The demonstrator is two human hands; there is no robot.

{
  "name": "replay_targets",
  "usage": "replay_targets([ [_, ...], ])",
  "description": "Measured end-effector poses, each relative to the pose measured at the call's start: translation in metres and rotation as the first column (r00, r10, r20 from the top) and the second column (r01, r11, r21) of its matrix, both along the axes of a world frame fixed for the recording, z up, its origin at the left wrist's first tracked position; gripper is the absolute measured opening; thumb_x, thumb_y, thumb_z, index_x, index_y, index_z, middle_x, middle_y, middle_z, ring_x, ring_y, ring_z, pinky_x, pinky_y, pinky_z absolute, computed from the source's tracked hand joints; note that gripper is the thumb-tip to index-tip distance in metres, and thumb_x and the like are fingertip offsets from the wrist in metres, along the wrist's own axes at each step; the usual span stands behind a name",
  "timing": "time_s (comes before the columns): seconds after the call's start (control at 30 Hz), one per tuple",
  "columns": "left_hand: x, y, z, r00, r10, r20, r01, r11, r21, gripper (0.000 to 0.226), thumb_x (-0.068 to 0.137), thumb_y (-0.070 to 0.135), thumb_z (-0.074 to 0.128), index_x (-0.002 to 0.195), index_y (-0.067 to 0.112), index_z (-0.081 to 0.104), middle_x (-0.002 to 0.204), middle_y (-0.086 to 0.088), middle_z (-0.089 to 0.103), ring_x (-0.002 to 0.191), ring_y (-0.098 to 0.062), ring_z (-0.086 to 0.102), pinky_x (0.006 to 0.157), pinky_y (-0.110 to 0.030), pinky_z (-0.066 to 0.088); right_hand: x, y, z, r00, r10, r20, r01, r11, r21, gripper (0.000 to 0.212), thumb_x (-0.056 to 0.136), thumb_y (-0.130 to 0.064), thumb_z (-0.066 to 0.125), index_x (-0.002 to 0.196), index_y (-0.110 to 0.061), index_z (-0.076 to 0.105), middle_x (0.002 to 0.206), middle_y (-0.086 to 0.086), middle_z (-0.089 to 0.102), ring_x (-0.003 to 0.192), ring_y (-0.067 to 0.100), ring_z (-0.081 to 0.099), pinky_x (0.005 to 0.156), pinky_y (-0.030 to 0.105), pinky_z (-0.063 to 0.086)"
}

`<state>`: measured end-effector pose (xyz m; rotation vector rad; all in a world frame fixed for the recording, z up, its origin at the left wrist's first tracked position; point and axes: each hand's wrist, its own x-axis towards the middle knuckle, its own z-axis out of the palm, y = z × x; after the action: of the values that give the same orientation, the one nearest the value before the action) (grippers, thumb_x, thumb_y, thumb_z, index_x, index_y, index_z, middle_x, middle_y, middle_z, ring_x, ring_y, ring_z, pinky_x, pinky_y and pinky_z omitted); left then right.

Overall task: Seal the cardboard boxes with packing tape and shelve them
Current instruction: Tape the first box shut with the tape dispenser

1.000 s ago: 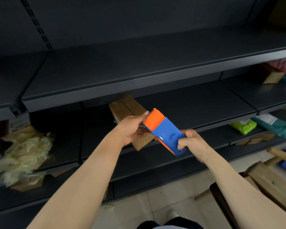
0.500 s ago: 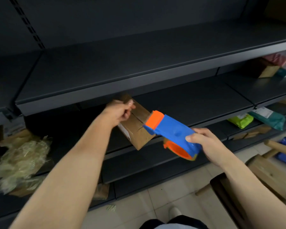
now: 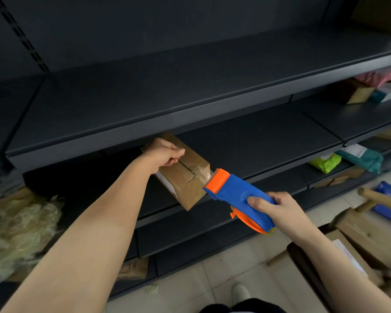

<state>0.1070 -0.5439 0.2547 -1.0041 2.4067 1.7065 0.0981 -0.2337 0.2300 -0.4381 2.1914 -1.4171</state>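
A small brown cardboard box [image 3: 185, 177] lies on the middle dark shelf [image 3: 257, 141], one corner jutting over the front edge. My left hand [image 3: 165, 154] presses the far end of the box's top seam, fingers curled, pinching the end of the clear tape there. My right hand [image 3: 278, 208] grips a blue and orange tape dispenser [image 3: 237, 195]. Its orange head touches the near end of the box's top, and clear tape runs along the seam between the two hands.
Empty dark shelves run above and below. Crumpled plastic wrap [image 3: 20, 231] fills the lower left shelf. Green and teal mailer bags [image 3: 348, 159] lie on a lower right shelf. An open box [image 3: 357, 251] and a wooden stool [image 3: 377, 197] stand on the tiled floor at right.
My left hand left the dispenser's head and went to the far end of the box. My right hand drew the dispenser back toward me, laying tape along the seam.
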Motion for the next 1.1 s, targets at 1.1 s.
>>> replay_targets([
  [1.1,-0.004,0.016,-0.043,0.995,-0.005,-0.098,-0.062,0.734,-0.677,0.014,0.092,0.018,0.060,0.100,0.011,0.069,0.118,-0.004,0.053,0.110,-0.022,0.053,0.085,-0.031,0.047,0.009,-0.047,-0.036,0.980,-0.141,0.137,0.134,0.989,0.063,0.049,0.081,-0.041,0.070,0.071,0.006,0.058,0.054,0.006,0.064,0.047,0.011,0.059,0.045,0.019,0.043],
])
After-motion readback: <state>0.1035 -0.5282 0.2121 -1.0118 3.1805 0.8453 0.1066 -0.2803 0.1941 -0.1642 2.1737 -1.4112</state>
